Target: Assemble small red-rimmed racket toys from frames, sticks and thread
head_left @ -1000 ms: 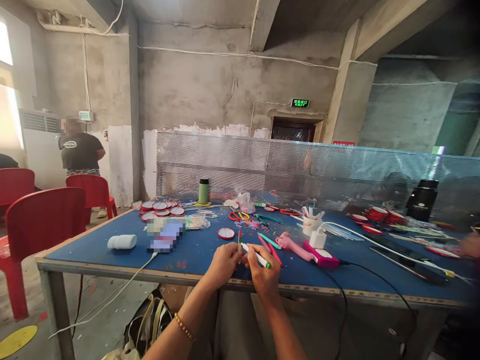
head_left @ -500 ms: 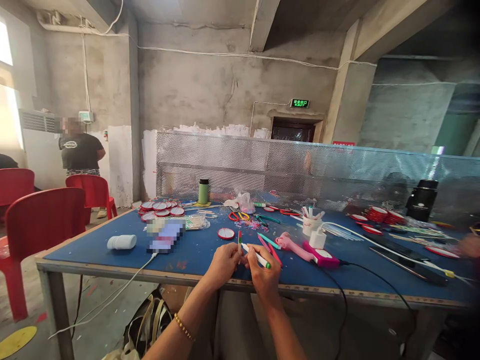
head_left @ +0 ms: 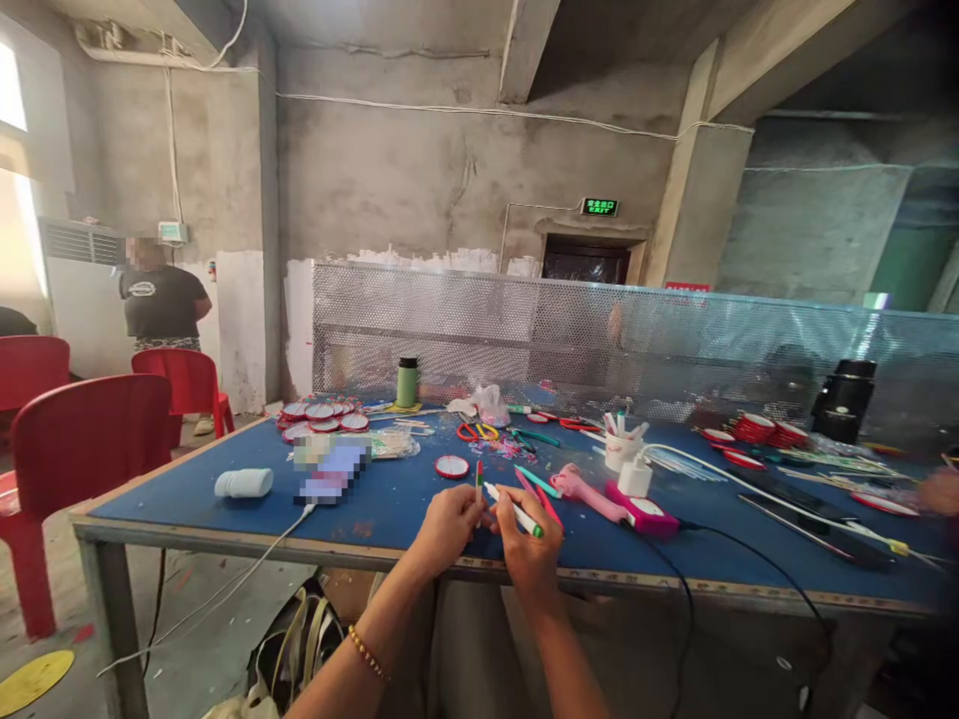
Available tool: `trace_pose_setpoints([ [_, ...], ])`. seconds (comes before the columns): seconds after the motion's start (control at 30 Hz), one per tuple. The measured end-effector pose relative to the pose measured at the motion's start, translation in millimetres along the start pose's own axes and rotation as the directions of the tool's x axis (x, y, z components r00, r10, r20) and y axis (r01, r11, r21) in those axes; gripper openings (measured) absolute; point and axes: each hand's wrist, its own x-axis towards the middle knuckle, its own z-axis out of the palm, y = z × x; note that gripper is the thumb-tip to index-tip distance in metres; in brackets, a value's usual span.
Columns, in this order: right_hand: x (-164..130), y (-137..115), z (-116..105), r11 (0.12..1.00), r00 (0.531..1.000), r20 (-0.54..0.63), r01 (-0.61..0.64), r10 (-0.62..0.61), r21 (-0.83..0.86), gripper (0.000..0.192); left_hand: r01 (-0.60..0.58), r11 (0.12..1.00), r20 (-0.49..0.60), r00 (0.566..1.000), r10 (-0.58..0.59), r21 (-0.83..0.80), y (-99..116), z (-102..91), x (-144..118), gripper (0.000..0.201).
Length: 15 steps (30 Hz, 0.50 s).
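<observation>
Hardly moved since half a second before: both hands stayed at the near edge of the blue table [head_left: 187, 499], only the view shifted a little.

Left hand [head_left: 447, 523] closed around a short red and green stick [head_left: 479, 481], held upright between thumb and fingers, top end out above the knuckles. Right hand [head_left: 530, 547] closed on a white pen with green tip [head_left: 515, 510], lying slanted across the fingers, white end toward 10 o'clock and touching or almost touching the stick, green tip toward 4 o'clock. Hands pressed together, thumbs side by side. Gold bracelet [head_left: 368, 653] on the left wrist.

Loose red and green sticks [head_left: 540, 487] on the table at 1 o'clock from the hands, just beside them. Further toward 2 o'clock, pink tool [head_left: 591, 493] with a black cable, then white cup [head_left: 620, 449] full of sticks. Round red disc [head_left: 452, 466] at 12 o'clock, scissors [head_left: 478, 431] behind it. Pile of red and white discs [head_left: 322, 414] and green bottle [head_left: 407, 382] at 11 o'clock, near the metal mesh screen [head_left: 524, 330]. White bottle [head_left: 244, 483] lying on its side at 9 o'clock, well apart. Red chair [head_left: 82, 439] left of the table, a person in a black shirt [head_left: 161, 300] standing far behind.
</observation>
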Motion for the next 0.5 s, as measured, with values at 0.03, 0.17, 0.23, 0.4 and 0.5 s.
trace_pose_setpoints([
  [0.03, 0.3, -1.0, 0.0, 1.0, 1.0, 0.003, 0.0, 0.0, -0.001, 0.018, -0.001, 1.0, 0.0, 1.0, 0.001, -0.001, 0.1, 0.0, -0.1, 0.029],
  [0.17, 1.8, -5.0, -0.3, 1.0, 1.0, 0.018, 0.003, -0.002, -0.013, 0.019, -0.004, 1.0, -0.002, 1.0, 0.004, 0.001, 0.9, 0.1, -1.1, 0.029],
  [0.23, 2.3, -5.5, -0.5, 1.0, 1.0, 0.023, 0.006, -0.005, -0.019, 0.019, -0.004, 1.0, -0.002, 1.0, 0.004, 0.002, 0.9, 0.3, -1.1, 0.028],
  [0.4, 2.0, -2.7, -0.9, 0.999, 1.0, 0.022, 0.017, -0.016, -0.036, 0.02, -0.014, 1.0, -0.002, 1.0, 0.014, -0.016, 0.2, 0.2, 0.1, 0.027],
  [0.5, 0.8, -2.6, -1.1, 0.999, 1.0, 0.015, 0.025, -0.024, -0.04, 0.02, -0.003, 1.0, -0.005, 1.0, 0.003, -0.029, 0.0, 0.2, 0.1, 0.028],
])
